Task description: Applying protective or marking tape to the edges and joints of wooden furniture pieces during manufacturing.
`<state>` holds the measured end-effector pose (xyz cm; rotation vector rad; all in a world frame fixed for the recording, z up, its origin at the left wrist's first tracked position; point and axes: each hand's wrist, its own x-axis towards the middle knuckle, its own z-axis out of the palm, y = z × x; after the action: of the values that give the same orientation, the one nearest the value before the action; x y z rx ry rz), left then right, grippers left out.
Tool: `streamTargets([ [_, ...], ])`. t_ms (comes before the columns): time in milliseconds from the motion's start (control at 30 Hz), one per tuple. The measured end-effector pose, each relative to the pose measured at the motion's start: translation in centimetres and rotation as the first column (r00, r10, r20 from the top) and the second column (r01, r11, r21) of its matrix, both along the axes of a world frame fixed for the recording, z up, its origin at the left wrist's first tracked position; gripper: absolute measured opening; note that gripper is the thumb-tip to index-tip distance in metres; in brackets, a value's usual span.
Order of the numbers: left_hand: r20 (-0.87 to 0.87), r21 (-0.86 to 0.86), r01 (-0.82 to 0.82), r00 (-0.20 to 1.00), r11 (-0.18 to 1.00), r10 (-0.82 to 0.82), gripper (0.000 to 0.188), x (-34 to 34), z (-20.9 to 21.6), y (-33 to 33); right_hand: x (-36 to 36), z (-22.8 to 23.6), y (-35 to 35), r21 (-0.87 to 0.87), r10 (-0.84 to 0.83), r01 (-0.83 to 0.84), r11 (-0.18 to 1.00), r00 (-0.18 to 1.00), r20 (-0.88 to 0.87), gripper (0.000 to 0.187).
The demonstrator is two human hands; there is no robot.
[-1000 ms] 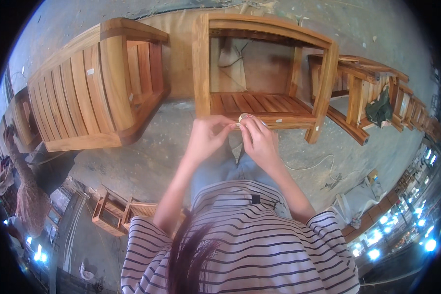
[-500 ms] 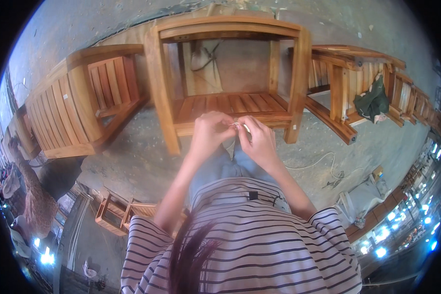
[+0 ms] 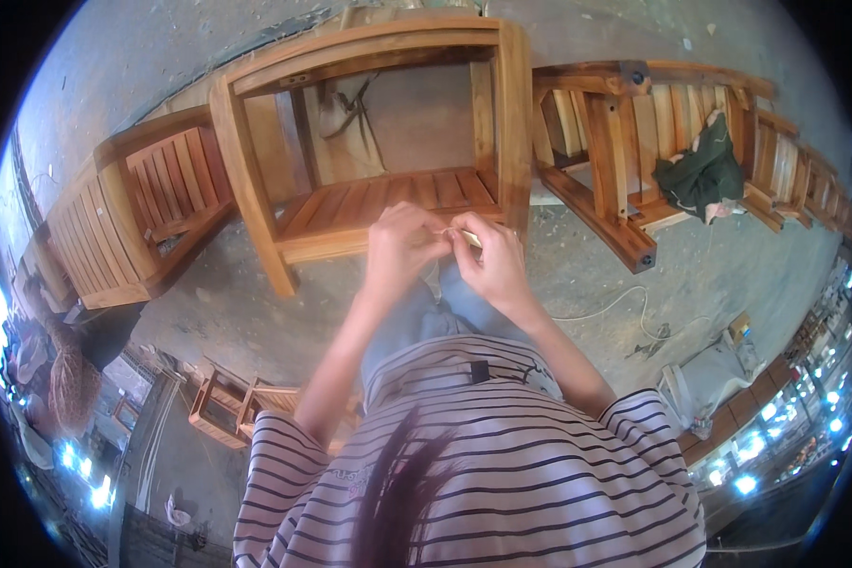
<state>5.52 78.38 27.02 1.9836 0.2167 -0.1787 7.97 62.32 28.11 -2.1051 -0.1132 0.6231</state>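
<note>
Both hands meet in front of my waist, fingertips pinched close together. In my right hand [image 3: 491, 257] is a small pale piece [image 3: 471, 239], too small to name, held between thumb and forefinger. My left hand [image 3: 402, 239] is closed in a pinch right beside it; what its fingertips grip, if anything, cannot be made out. Just beyond the hands stands a wooden slatted table frame [image 3: 379, 248] with a low slatted shelf [image 3: 388, 197]. Neither hand visibly touches it.
A slatted wooden piece [image 3: 95, 227] stands left. To the right lies more wooden furniture [image 3: 615, 180] with a dark green cloth [image 3: 705, 175] on it. A thin pale cord [image 3: 625, 301] lies on the floor. Another person [image 3: 71, 369] is at far left; small wooden pieces [image 3: 218, 412] stand lower left.
The view has turned to the right, so the furniture appears shifted left. My hands stay together in a pinch, and the pale piece in the right one shows more clearly.
</note>
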Motion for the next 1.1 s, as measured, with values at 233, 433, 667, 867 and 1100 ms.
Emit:
streamTargets([
  [233, 0.139, 0.035, 0.135, 0.981, 0.99, -0.138, 0.022, -1.0, -1.1, -1.0, -0.4, 0.3, -1.5, 0.104, -0.068, 0.105, 0.989, 0.948, -0.311, 0.009],
  [433, 0.126, 0.033, 0.318, 0.939, 0.948, -0.319, 0.025, -2.8, -1.3, 1.3, -2.9, -1.0, -1.5, 0.233, 0.014, 0.11, 0.966, 0.882, -0.471, 0.013],
  [667, 0.096, -0.111, 0.396, 0.917, 0.912, -0.386, 0.025, -3.3, -1.3, 5.4, -4.9, -1.5, 1.1, 0.263, 0.067, 0.07, 0.962, 0.876, -0.478, 0.018],
  [867, -0.166, -0.24, 0.192, 0.958, 0.952, -0.235, 0.017, -4.7, -0.3, 9.4, -4.6, -1.5, 3.9, 0.328, 0.094, 0.091, 0.94, 0.857, -0.506, 0.02],
  [1100, -0.226, -0.257, -0.159, 0.969, 0.953, 0.101, 0.008, -5.2, -1.7, 16.4, -2.4, 0.6, 6.9, 0.077, 0.451, -0.466, 0.882, 0.782, -0.43, 0.015],
])
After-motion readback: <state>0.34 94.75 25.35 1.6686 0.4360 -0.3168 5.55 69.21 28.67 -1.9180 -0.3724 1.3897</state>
